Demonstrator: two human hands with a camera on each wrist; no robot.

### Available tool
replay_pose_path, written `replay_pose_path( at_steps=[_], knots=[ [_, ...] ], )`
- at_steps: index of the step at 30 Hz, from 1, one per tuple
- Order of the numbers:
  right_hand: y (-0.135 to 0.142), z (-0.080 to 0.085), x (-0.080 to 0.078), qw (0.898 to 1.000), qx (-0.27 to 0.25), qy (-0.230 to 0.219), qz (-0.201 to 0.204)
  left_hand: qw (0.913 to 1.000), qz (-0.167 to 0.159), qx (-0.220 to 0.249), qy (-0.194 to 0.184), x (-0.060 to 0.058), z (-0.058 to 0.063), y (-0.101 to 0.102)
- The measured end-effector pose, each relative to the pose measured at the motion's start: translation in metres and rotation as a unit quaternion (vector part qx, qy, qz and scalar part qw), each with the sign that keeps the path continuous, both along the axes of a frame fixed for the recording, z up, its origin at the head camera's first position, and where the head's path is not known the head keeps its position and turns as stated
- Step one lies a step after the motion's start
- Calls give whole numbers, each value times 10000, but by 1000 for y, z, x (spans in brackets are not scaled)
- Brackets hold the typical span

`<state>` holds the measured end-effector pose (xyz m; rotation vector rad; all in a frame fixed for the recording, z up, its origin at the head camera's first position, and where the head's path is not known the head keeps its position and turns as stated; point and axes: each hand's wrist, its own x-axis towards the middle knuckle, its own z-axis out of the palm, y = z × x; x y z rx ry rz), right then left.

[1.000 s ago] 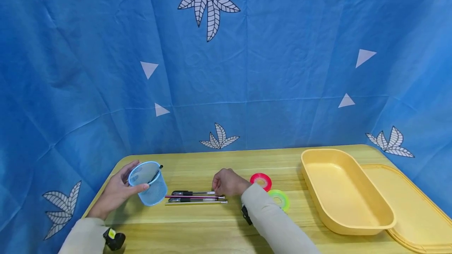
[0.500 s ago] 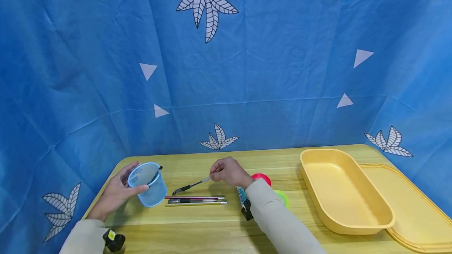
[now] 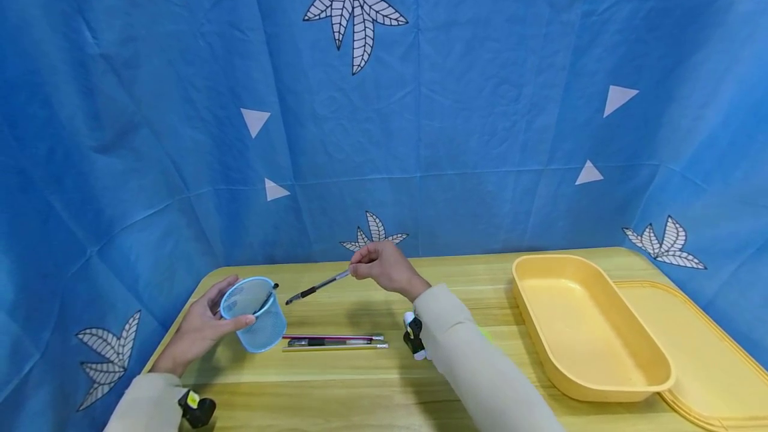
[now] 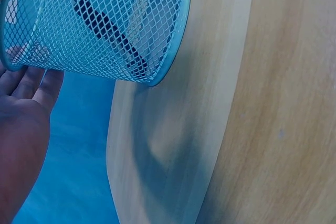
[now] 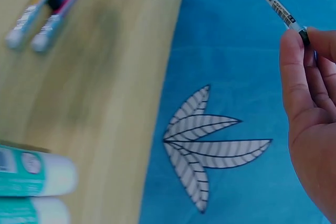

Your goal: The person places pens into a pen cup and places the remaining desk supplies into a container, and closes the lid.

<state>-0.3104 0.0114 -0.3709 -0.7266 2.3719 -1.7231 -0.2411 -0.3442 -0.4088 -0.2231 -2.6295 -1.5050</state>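
My left hand (image 3: 207,325) grips a light blue mesh pen cup (image 3: 261,329), tilted with its mouth toward the camera. A dark pen (image 4: 100,24) shows through the mesh inside the cup, its end poking past the rim. My right hand (image 3: 387,269) pinches a gel pen (image 3: 318,287) by its rear end, raised above the table, the black capped end pointing down and left toward the cup. Below it on the table lie a yellow pencil (image 3: 336,348), a dark red pencil (image 3: 330,337) and another black-gripped gel pen (image 3: 330,343), side by side.
Two green-and-white tubes (image 5: 31,174) lie near the right wrist. A yellow plastic bin (image 3: 591,325) stands at the right, beside its flat lid (image 3: 702,345). The wooden table (image 3: 300,392) ends at a blue patterned curtain (image 3: 450,119).
My right hand has picked up the gel pen from the back of the row, lifted it and brought it slightly left. My left hand and the cup have hardly moved.
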Motion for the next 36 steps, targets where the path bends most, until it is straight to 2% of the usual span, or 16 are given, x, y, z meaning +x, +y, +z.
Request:
replay_pose_path(
  at_steps=[7, 14, 18, 25, 30, 36],
  knots=[
    [-3, 20, -1, 9995, -53, 264, -143, 10000, 12, -70, -1, -1, -1, -1],
    [-14, 33, 1, 9991, -142, 383, -110, 9999, 14, -119, 4, 0, 0, -2],
    [-24, 34, 2, 9992, -244, 302, -63, 9999, -5, -121, 28, -1, -1, -2],
    [-48, 34, 7, 9987, -388, 297, -148, 9999, 58, -90, -27, -2, -3, -3],
    [-64, 34, 11, 9984, -461, 199, -247, 10000, -16, 43, 43, -2, -3, -3],
    [-76, 31, 13, 9977, -488, 344, -322, 10000, 78, 8, -31, -2, -3, -2]
  ],
)
